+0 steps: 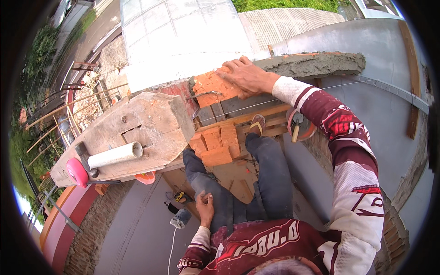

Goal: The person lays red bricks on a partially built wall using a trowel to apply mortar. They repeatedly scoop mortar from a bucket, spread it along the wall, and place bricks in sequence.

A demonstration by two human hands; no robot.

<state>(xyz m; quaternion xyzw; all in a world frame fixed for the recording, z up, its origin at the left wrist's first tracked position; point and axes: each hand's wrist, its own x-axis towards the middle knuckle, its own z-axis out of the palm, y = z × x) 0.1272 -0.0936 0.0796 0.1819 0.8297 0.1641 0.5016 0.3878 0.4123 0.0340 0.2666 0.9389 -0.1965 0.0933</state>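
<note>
At the end of the wall top, my right hand (247,77) grips an orange brick (210,88), its fingers over the top and its thumb on the near side. Grey mortar (316,65) covers the wall top to the right of this hand. A taut string (256,107) runs along the near side of the wall, below the brick. Lower down, my left hand (205,208) rests against my thigh with its fingers curled; I see nothing in it. Several loose orange bricks (214,144) are piled between the wall and my legs.
On the thick wooden board (160,117) at left lie a white pipe (115,155), a hammer (84,158) and a pink round object (77,172). A bucket (308,126) with a wooden-handled tool (295,132) stands right of my foot. A white cord (172,247) hangs at lower left.
</note>
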